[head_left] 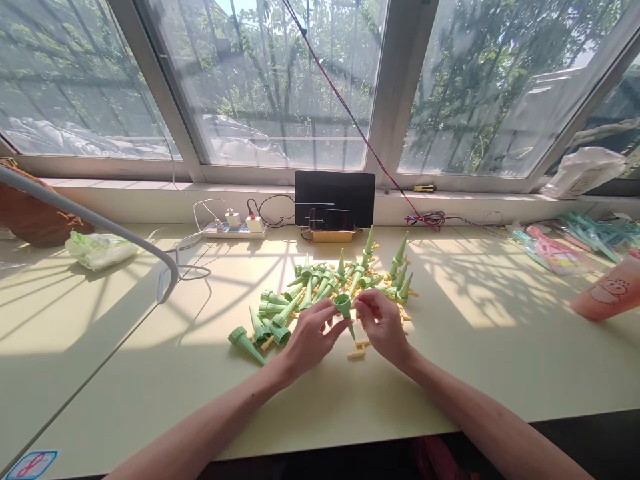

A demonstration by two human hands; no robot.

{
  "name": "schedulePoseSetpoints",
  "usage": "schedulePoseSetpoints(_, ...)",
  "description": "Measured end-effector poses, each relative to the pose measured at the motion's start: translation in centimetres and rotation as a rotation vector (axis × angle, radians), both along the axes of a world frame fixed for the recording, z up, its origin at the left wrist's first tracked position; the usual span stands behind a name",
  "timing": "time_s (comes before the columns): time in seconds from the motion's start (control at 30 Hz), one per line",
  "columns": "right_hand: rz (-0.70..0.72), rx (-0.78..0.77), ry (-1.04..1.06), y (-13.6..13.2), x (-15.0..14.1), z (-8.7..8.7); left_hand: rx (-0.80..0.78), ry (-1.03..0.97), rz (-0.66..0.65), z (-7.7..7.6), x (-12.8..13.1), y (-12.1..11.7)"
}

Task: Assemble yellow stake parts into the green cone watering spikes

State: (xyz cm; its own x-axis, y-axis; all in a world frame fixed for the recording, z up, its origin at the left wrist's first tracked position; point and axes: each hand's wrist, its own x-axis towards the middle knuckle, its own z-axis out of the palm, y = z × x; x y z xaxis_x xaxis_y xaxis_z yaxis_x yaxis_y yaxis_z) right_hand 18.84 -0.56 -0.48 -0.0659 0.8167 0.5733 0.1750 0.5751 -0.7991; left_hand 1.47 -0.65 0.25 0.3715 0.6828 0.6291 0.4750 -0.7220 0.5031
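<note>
My left hand (316, 333) is closed on a green plastic watering spike (343, 304), its wide open end facing up and its tip pointing down. Close against the spike's right side, my right hand (381, 323) pinches with thumb and forefinger; a small yellowish piece seems to be between them, mostly hidden. Behind both hands lies a heap of similar green spikes (283, 315), some on their sides, some standing tip up. Small yellow pegs (356, 355) lie on the table just below my hands, and more are scattered among the spikes.
A phone (332, 219) leans before a black tablet (335, 190). To the left are a power strip (235, 230), a grey curved arm (100, 213) and a tissue pack (100, 250). A pink cup (610, 290) and bagged pink and teal items (555, 250) are at the right.
</note>
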Motion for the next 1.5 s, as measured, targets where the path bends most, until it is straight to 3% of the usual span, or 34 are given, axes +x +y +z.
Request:
schedulePoseSetpoints(0.47, 0.019, -0.013, 0.013, -0.2, -0.2, -0.2, 0.057, -0.016, 0.047, 0.0, -0.2, 0.0)
schedulePoseSetpoints(0.63, -0.066, -0.018, 0.052, -0.1, -0.1, -0.1, -0.091, -0.054, 0.085, 0.7, 0.0, -0.2)
schedulePoseSetpoints(0.8, -0.038, -0.032, 0.072, 0.1, 0.0, -0.1, -0.35, -0.231, 0.144, 1.4, 0.1, -0.4)
schedulePoseSetpoints(0.93, 0.019, -0.025, 0.057, -0.1, 0.0, 0.0, -0.585, -0.329, 0.057, 1.7, 0.2, -0.4)
schedulePoseSetpoints(1.03, 0.066, -0.009, 0.017, -0.2, 0.1, 0.1, -0.669, -0.327, -0.004, 1.9, 0.2, -0.5)
schedulePoseSetpoints(1.5, 0.054, 0.011, -0.027, 0.1, 0.2, 0.0, -0.519, -0.227, -0.057, 1.9, -0.1, -0.3)
